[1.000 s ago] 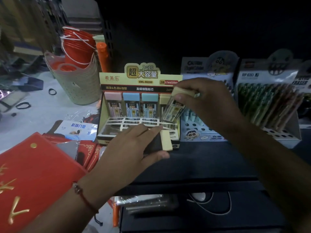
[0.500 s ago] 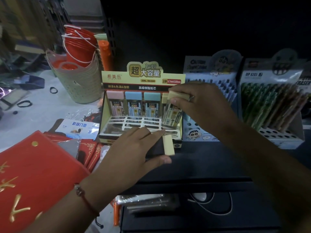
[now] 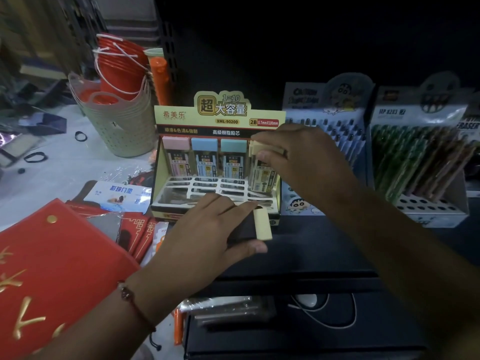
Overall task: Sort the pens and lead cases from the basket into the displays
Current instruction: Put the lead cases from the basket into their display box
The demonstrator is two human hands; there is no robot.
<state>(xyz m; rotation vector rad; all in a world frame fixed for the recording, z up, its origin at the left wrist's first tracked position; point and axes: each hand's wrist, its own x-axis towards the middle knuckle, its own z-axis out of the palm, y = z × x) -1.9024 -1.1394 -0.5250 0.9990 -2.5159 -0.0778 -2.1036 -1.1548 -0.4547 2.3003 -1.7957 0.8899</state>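
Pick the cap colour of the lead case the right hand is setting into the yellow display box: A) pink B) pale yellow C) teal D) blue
B: the right hand pinches a lead case by its pale yellow cap at the right end of the display box, beside the pink, blue and teal-capped cases already standing in the back row.

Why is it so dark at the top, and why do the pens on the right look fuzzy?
In the head view, light falls only on the middle: the lead case display reads clearly, while the shelf space above it is black. The pens sit near the dim edge, so they look soft and blurry. The wide lens also bends the baskets at the left.
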